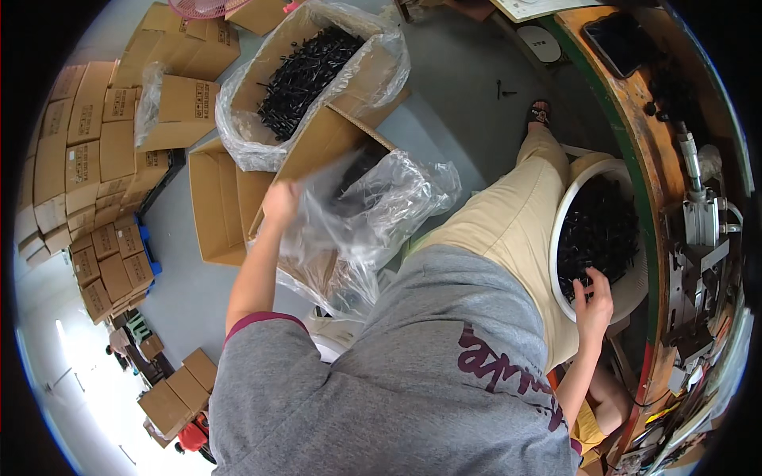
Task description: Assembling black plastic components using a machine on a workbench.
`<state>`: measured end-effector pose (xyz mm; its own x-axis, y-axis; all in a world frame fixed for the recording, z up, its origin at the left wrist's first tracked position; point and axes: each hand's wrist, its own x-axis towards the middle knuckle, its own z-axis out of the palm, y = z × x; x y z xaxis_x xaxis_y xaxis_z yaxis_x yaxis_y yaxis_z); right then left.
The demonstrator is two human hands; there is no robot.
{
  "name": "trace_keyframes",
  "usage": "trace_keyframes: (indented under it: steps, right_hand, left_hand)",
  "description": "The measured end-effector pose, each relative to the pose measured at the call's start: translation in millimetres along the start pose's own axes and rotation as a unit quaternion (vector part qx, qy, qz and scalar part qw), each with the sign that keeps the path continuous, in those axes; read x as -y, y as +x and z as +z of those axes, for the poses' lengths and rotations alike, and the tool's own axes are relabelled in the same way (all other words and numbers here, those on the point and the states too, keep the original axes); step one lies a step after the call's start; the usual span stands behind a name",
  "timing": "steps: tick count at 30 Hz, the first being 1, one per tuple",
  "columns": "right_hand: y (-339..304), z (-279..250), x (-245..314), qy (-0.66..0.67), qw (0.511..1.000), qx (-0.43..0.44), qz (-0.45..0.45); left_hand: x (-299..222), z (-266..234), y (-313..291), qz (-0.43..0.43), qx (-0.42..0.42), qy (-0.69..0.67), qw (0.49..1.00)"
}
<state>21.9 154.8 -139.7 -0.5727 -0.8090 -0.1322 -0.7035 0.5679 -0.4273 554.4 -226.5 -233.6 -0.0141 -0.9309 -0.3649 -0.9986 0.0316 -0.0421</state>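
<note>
My left hand (pixel 281 203) is closed at the left rim of an open cardboard box (pixel 317 145), gripping a clear plastic liner (pixel 341 230). The liner spills over the box's near side and is partly smeared by motion; dark contents show dimly under it. On the right, a round white tub (pixel 560 242) stands beside my leg, filled with small black parts (pixel 599 226). Over the near part of this pile is my right hand (pixel 594 303), its fingers bent and apart, with the tips at the black parts. No held part can be made out there.
A plastic-lined carton (pixel 238 87) of black parts stands beyond, next to an open box (pixel 213 206). Stacked cartons (pixel 83 151) line the left. A wooden workbench (pixel 635 107) with a metal fixture (pixel 700 222) runs along the right. Another person's leg (pixel 609 401) shows low right.
</note>
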Motion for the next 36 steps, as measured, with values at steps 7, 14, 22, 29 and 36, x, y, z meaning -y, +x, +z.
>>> trace_keyframes:
  steps: [7,14,22,29,36]
  right_hand:
    - [48.3,-2.1,99.3,0.146,0.979,-0.103,-0.103]
    - [58.3,34.3,159.8,0.203,0.943,-0.014,-0.262]
    - [72.4,67.6,169.7,0.2,0.924,0.079,-0.315]
    - [89.1,99.4,174.8,0.208,0.92,0.167,-0.287]
    - [87.6,98.7,167.7,0.235,0.923,0.148,-0.266]
  left_hand:
    - [-56.0,-115.1,101.5,0.01,-0.245,-0.403,0.882]
    - [-77.7,-52.1,-34.1,0.122,-0.363,-0.201,0.902]
    - [21.9,111.5,-93.5,-0.108,-0.04,-0.414,0.903]
    - [-120.4,44.0,-60.7,-0.105,0.237,-0.55,0.794]
    - [-195.5,118.0,30.3,-0.169,0.203,-0.449,0.853]
